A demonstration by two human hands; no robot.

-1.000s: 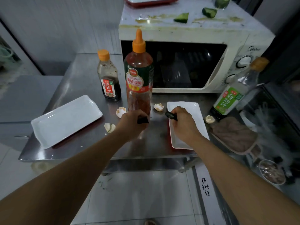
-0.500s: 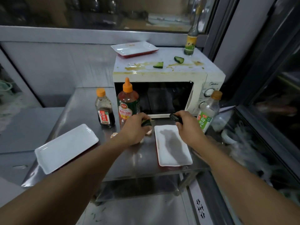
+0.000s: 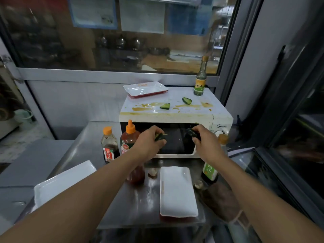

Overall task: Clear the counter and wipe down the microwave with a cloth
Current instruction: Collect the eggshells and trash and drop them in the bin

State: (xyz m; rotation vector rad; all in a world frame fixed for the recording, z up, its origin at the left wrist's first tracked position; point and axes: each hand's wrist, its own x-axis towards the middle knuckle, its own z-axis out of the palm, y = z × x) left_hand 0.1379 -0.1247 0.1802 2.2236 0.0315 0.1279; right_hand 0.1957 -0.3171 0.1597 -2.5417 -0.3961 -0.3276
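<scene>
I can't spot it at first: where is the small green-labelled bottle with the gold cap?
The small bottle stands upright on the microwave, at its back right corner, right of the white tray and behind the cucumber pieces.

Brushed, reflective steel counter at 6 o'clock, glossy white plates, smooth white microwave top smeared with wet-looking sauce at 12, clear glossy plastic-looking bottles at 9.

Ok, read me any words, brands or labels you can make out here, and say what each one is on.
"Midea": on the microwave, above its dials.
Dark sauce bottle: red label, print too blurred to read.
Red sauce bottle: label unreadable.
Green-labelled bottle and the bottle on the microwave: characters blurred.
</scene>
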